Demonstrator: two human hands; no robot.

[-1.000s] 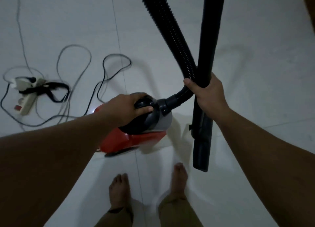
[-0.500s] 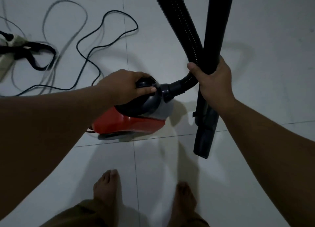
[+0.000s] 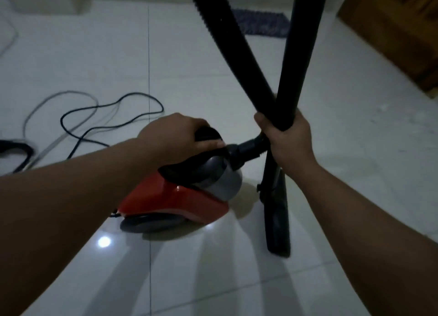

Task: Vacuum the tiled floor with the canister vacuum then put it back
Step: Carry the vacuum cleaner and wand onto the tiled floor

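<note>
Gripping the vacuum [image 3: 175, 197] for carrying, mid-frame on the tiled floor [image 3: 355, 149].

The left hand [image 3: 175, 135] is closed over the top handle; the right hand [image 3: 288, 140] is wrapped around hose [image 3: 227, 55] and wand [image 3: 301, 55] together. The body's long axis is seen running lower left to right, directly under the left grip, the nearer hand.

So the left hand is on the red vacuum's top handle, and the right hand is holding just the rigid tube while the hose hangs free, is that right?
Not quite. In the head view the right hand wraps both the rigid tube and the ribbed hose together where they cross. The left hand is indeed on the top handle of the red vacuum.
</note>
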